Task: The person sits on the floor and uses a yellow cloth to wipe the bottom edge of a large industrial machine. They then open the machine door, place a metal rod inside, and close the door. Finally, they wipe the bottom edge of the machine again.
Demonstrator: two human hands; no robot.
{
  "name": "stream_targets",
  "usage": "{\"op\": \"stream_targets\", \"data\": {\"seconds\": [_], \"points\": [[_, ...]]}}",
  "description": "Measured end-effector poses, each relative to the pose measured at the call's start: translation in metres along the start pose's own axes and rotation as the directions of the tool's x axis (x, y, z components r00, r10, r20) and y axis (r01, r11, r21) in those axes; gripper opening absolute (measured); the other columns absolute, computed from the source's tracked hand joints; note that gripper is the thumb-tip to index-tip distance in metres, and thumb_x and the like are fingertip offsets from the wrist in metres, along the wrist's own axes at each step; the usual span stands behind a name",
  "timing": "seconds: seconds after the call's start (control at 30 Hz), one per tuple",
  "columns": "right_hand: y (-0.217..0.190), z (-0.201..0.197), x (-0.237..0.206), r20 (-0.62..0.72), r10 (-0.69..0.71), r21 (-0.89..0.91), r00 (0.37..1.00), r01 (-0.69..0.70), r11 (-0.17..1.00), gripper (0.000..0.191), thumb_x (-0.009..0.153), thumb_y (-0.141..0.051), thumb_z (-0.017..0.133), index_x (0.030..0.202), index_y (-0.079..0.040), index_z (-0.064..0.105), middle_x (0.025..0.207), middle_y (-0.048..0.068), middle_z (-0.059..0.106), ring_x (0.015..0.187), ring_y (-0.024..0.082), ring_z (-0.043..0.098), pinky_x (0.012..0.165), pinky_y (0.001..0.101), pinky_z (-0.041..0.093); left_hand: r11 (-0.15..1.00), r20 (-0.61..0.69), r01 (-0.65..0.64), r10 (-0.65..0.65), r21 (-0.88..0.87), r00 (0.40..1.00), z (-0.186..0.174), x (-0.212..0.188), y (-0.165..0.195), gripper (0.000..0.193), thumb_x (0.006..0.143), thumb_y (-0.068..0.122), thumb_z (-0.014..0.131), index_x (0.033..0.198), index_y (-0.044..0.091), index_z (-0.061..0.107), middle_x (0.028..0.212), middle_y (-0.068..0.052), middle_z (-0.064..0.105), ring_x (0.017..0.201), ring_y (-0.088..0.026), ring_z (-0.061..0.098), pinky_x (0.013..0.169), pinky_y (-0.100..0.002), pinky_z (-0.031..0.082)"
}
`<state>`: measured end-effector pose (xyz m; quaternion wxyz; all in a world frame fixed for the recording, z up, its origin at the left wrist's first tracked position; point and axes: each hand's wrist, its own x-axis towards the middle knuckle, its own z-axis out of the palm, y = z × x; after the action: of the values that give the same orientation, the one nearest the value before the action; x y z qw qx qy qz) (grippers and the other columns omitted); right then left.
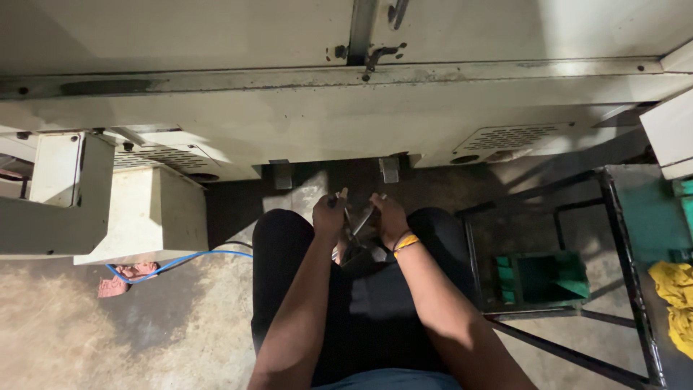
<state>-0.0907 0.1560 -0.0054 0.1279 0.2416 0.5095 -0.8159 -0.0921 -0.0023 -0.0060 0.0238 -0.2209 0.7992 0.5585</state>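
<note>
My left hand (329,214) and my right hand (387,215) meet low in front of my knees, each closed around a thin grey metal tool (354,227). It looks like a pair of long handles that cross and run down to a darker head near my lap, though the shadow hides what the head bites on. My left grip wraps one handle from the 9 o'clock side, and a short pale tip sticks up above the fist. My right grip wraps the other handle from 3 o'clock, with a yellow wristband (406,243) just behind it.

To do this well, I judge that both fists should stay level and pull evenly, so the handles do not twist against each other. I want my wrists straight and my elbows tucked in over my black trousers (281,274). The light is poor here, so I would lean in to see the head before I press harder.

The big pale machine housing (346,108) fills everything from 10 to 2 o'clock, with two small metal feet (281,174) just beyond my hands. A blue cable (189,258) trails on the concrete floor (108,325) at 9 o'clock. At 3 o'clock a dark metal frame (621,238) stands over a green bin (550,277), and a yellow cloth (673,300) lies at the far right.
</note>
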Motion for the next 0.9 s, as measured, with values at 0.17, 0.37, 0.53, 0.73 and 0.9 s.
{"op": "stream_targets", "data": {"seconds": [0.17, 0.37, 0.53, 0.73, 0.9], "points": [[0.005, -0.005, 0.001, -0.065, 0.032, -0.096, 0.997, -0.038, 0.995, 0.012, 0.093, -0.022, 0.072, 0.095, -0.012, 0.065, 0.08, 0.005, 0.064, 0.068, 0.022, 0.059, 0.06, 0.0386, 0.047, 0.999, -0.014, 0.015, -0.014, 0.05, 1.0, -0.002, 0.0, 0.003, 0.049, 0.092, 0.049, 0.071, 0.091, 0.0, 0.073, 0.084, -0.013, 0.076, 0.078, -0.03, 0.072, 0.074, -0.04, 0.054], [-0.003, 0.0, -0.002, 0.0, 0.12, 0.099, 0.993, -0.12, 0.988, 0.012, 0.094, -0.023, 0.069, 0.101, -0.014, 0.063, 0.086, 0.006, 0.067, 0.076, 0.022, 0.068, 0.071, 0.0416, 0.058, 0.999, 0.02, 0.016, -0.015, -0.045, 1.0, -0.003, 0.001, 0.004, 0.048, 0.092, 0.047, 0.071, 0.094, 0.0, 0.072, 0.085, -0.012, 0.079, 0.08, -0.026, 0.075, 0.075, -0.038, 0.055], [-0.006, 0.004, -0.006, -0.081, 0.181, 0.05, 0.98, -0.177, 0.983, 0.013, 0.094, -0.023, 0.066, 0.101, -0.013, 0.062, 0.087, 0.008, 0.069, 0.077, 0.025, 0.069, 0.072, 0.0429, 0.059, 0.995, 0.073, 0.101, -0.1, -0.009, 0.992, -0.003, 0.003, 0.003, 0.049, 0.093, 0.051, 0.07, 0.097, 0.002, 0.073, 0.087, -0.01, 0.08, 0.081, -0.023, 0.075, 0.076, -0.036, 0.055], [-0.001, 0.0, -0.001, -0.022, 0.044, 0.001, 0.999, -0.044, 0.999, 0.013, 0.095, -0.023, 0.07, 0.099, -0.011, 0.065, 0.085, 0.005, 0.067, 0.075, 0.021, 0.065, 0.068, 0.039, 0.054, 0.992, 0.045, 0.126, -0.126, -0.006, 0.991, -0.003, 0.003, 0.004, 0.051, 0.09, 0.051, 0.072, 0.097, 0.001, 0.073, 0.086, -0.012, 0.077, 0.081, -0.025, 0.074, 0.074, -0.038, 0.055], [-0.005, 0.0, 0.0, 0.01, 0.099, 0.176, 0.995, -0.099, 0.979, 0.012, 0.095, -0.026, 0.07, 0.101, -0.018, 0.066, 0.084, 0.001, 0.066, 0.074, 0.017, 0.064, 0.067, 0.0344, 0.051, 0.997, -0.023, 0.01, -0.008, 0.074, 1.0, -0.005, 0.0, 0.009, 0.054, 0.092, 0.053, 0.073, 0.094, -0.001, 0.075, 0.085, -0.018, 0.074, 0.08, -0.031, 0.07, 0.074, -0.04, 0.052]]}}
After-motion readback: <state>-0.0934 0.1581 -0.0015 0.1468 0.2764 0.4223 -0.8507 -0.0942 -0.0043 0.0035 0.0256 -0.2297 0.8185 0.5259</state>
